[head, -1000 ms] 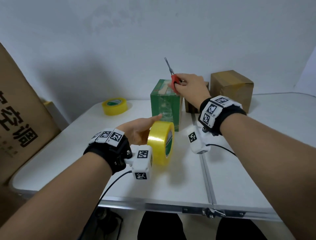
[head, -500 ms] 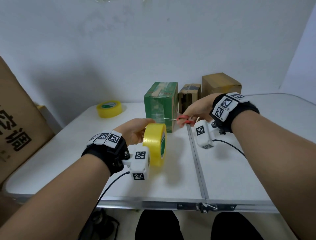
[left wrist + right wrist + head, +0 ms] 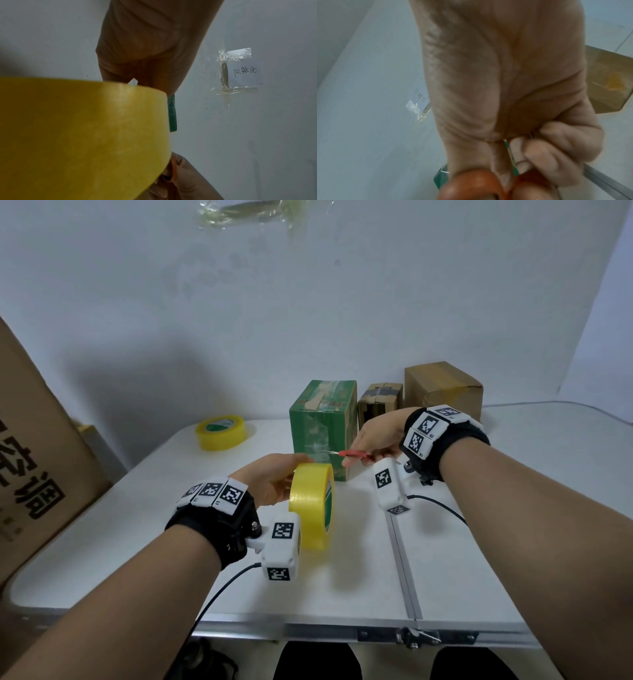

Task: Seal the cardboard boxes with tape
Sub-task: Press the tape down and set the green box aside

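Observation:
My left hand [image 3: 274, 481] grips a yellow tape roll [image 3: 313, 505] upright just above the white table [image 3: 102, 542]; in the left wrist view the tape roll [image 3: 82, 135] fills the lower left under my fingers [image 3: 147, 67]. My right hand [image 3: 376, 440] holds red-handled scissors [image 3: 354, 454], blades pointing left toward the roll's top, in front of the green box [image 3: 323, 426]. The red scissor handles [image 3: 488, 185] sit round my fingers [image 3: 547, 155] in the right wrist view. Two brown cardboard boxes, a small one [image 3: 378, 402] and a larger one [image 3: 442, 388], stand behind.
A second yellow tape roll [image 3: 221, 432] lies flat at the table's far left. A big brown carton [image 3: 37, 467] leans at the left edge. A metal seam [image 3: 404, 570] splits the tabletop. Crumpled tape and a paper label [image 3: 240, 70] stick on the wall.
My right hand has come down from above the green box to in front of it, turning the scissors from upright to level, tips toward the roll. The left hand has kept the roll nearly still.

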Tool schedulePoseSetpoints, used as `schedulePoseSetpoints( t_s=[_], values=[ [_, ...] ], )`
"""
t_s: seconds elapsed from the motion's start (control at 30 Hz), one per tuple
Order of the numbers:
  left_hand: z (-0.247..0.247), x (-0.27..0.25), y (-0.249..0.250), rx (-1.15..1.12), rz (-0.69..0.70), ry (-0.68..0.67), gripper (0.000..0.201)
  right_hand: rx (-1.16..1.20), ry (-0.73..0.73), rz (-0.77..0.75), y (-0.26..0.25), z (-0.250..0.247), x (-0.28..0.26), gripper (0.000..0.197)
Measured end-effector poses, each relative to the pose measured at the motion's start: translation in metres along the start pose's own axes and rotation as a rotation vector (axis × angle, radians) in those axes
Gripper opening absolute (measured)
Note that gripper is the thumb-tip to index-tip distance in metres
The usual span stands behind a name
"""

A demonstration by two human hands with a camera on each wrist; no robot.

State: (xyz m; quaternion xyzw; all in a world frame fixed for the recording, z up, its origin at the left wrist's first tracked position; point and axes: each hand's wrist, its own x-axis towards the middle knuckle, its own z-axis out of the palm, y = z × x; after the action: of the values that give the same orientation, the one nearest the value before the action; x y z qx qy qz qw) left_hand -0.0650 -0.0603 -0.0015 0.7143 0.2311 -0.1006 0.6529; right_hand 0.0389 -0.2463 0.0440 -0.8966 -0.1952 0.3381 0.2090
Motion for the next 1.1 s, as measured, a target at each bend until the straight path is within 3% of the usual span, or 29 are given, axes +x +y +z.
schedulePoseSetpoints(
  t_s=[0.07, 0.2, 0.37, 0.57, 0.77, 0.87, 0.93, 1.1],
  values=[
    [0.0, -0.001, 0.001, 0.002, 0.007, 0.001, 0.035, 0.03, 0.019, -0.02, 0.003, -0.003, 0.0, 0.048],
    [0.001, -0.003, 0.001, -0.01, 0.01, 0.0, 0.029, 0.072, 0.004, 0.021, -0.001, -0.001, 0.002, 0.027],
    [0.002, -0.005, 0.001, -0.017, 0.019, 0.0, 0.025, 0.101, -0.038, 0.062, -0.008, 0.006, 0.015, 0.032],
    [0.001, -0.008, 0.002, -0.008, 0.02, 0.02, 0.011, -0.012, 0.059, -0.081, -0.011, 0.008, 0.009, 0.04],
    [0.003, -0.008, 0.003, 0.0, 0.028, 0.022, 0.022, -0.067, 0.152, -0.173, -0.008, 0.01, -0.003, 0.015],
    [0.002, -0.009, 0.002, 0.003, 0.02, 0.019, 0.028, 0.001, 0.184, -0.191, -0.004, 0.014, -0.003, 0.021],
    [0.002, -0.011, 0.002, -0.016, 0.018, 0.009, 0.031, 0.041, 0.165, -0.171, -0.003, 0.017, -0.002, 0.036],
    [-0.003, -0.019, 0.001, -0.066, 0.049, -0.001, 0.027, 0.08, -0.047, 0.027, 0.0, 0.032, -0.012, 0.049]
  ],
)
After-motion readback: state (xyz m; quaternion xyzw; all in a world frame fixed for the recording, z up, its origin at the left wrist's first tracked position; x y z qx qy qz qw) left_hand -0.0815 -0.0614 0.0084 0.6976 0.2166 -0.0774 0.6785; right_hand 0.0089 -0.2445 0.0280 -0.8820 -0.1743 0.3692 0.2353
